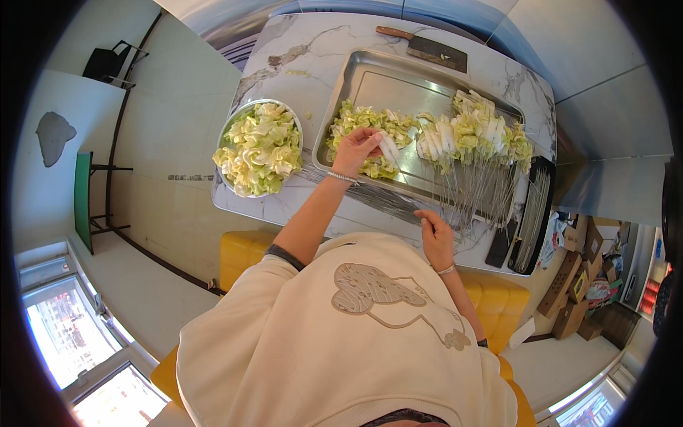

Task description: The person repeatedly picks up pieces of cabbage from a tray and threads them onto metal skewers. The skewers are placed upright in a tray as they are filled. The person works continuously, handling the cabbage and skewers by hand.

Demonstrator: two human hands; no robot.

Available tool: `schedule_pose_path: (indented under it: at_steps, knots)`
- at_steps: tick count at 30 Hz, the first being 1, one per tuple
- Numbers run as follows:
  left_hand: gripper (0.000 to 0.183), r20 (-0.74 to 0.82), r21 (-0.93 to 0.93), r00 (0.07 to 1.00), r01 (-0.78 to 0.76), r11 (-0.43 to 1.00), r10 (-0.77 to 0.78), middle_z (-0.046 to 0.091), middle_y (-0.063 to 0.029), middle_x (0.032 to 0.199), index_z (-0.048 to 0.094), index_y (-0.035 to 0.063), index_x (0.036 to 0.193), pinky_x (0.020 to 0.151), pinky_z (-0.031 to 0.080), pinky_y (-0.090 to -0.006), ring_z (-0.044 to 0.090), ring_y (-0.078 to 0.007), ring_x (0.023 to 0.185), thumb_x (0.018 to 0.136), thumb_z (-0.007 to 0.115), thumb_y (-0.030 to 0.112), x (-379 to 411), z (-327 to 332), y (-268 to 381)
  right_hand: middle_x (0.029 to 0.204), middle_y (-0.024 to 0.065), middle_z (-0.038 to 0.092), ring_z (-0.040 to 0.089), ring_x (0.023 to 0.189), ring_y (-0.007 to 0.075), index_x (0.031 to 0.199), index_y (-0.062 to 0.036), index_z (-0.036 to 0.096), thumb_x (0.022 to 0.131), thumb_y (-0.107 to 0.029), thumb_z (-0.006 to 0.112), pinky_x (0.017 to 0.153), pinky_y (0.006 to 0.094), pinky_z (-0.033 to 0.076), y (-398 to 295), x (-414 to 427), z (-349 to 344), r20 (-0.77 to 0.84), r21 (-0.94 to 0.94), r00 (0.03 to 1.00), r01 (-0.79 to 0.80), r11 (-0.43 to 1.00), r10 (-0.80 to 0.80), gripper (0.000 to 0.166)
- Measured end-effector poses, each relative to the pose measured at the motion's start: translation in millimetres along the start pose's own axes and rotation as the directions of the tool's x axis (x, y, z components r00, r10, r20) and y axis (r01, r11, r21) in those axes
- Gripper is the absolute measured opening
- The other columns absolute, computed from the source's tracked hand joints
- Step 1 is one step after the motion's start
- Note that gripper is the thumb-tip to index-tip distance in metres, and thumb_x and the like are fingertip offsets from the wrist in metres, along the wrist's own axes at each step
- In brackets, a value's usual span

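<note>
In the head view my left hand [360, 150] pinches a pale cabbage leaf piece [389, 148] over the left part of a metal tray [395, 88]. Loose leaf pieces [349, 120] lie beneath and around that hand. My right hand [438, 237] is at the table's near edge, its fingertips at the ends of a bundle of thin metal skewers [373, 197]; whether it grips one cannot be told. Skewered leaf pieces [464, 133] are heaped on the tray's right side, with their skewers pointing towards me. A round bowl [220, 140] heaped with cabbage leaves [259, 147] stands at the left.
A cleaver [437, 53] with a wooden handle lies behind the tray on the marble-patterned table [299, 48]. At the right edge a black container [533, 219] holds more skewers. Yellow seats [493, 301] are beside me, and cardboard boxes [571, 318] are piled on the floor at right.
</note>
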State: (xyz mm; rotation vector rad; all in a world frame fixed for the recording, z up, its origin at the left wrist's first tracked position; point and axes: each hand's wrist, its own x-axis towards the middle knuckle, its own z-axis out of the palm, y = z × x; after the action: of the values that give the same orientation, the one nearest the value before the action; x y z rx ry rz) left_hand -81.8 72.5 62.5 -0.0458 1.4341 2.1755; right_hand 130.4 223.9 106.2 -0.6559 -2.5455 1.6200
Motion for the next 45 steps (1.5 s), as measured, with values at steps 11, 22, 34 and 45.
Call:
schedule_pose_path:
  at_steps: [11, 22, 34, 45]
  knots:
    - [0.012, -0.022, -0.099, 0.996, 0.078, 0.992, -0.081, 0.062, 0.0003, 0.08, 0.061, 0.0063, 0.088, 0.066, 0.051, -0.022, 0.06, -0.008, 0.071, 0.085, 0.065, 0.018, -13, 11, -21, 0.06, -0.0001, 0.049, 0.039, 0.052, 0.0055, 0.099, -0.0047, 0.064, 0.088, -0.005, 0.05, 0.049, 0.0221, 0.034, 6, 3, 5, 0.048, 0.088, 0.997, -0.071, 0.994, 0.066, 0.018]
    - [0.013, 0.049, -0.06, 0.992, 0.12, 0.991, -0.117, 0.061, -0.0003, 0.076, 0.061, 0.0053, 0.083, 0.065, 0.051, -0.022, 0.06, -0.008, 0.068, 0.085, 0.065, 0.017, -20, 18, -42, 0.06, 0.0043, 0.051, 0.043, 0.052, 0.0098, 0.098, -0.0054, 0.064, 0.086, -0.006, 0.051, 0.051, 0.0248, 0.037, 14, 5, 11, 0.044, 0.056, 0.996, -0.082, 0.995, 0.08, 0.018]
    - [0.024, 0.164, 0.259, 0.98, 0.067, 0.964, -0.112, 0.064, -0.0032, 0.091, 0.06, 0.0019, 0.105, 0.066, 0.048, -0.0231, 0.061, -0.0096, 0.077, 0.087, 0.061, 0.017, -31, 16, -35, 0.06, 0.0003, 0.049, 0.04, 0.051, 0.0086, 0.095, -0.007, 0.061, 0.089, -0.007, 0.047, 0.049, 0.0244, 0.034, 37, 13, -26, -0.28, 0.083, 0.96, 0.033, 0.996, -0.008, 0.015]
    - [0.027, 0.411, 0.912, 0.903, -0.406, -0.062, 0.121, 0.052, -0.0091, 0.091, 0.057, 0.0093, 0.101, 0.067, 0.046, -0.0393, 0.057, -0.0287, 0.079, 0.074, 0.063, 0.006, -70, -66, -99, 0.065, 0.0038, 0.054, 0.05, 0.054, 0.0096, 0.109, -0.0053, 0.06, 0.092, -0.01, 0.045, 0.05, 0.0258, 0.041, 102, 110, -99, -0.36, -0.093, 0.885, -0.348, 0.933, 0.295, 0.023]
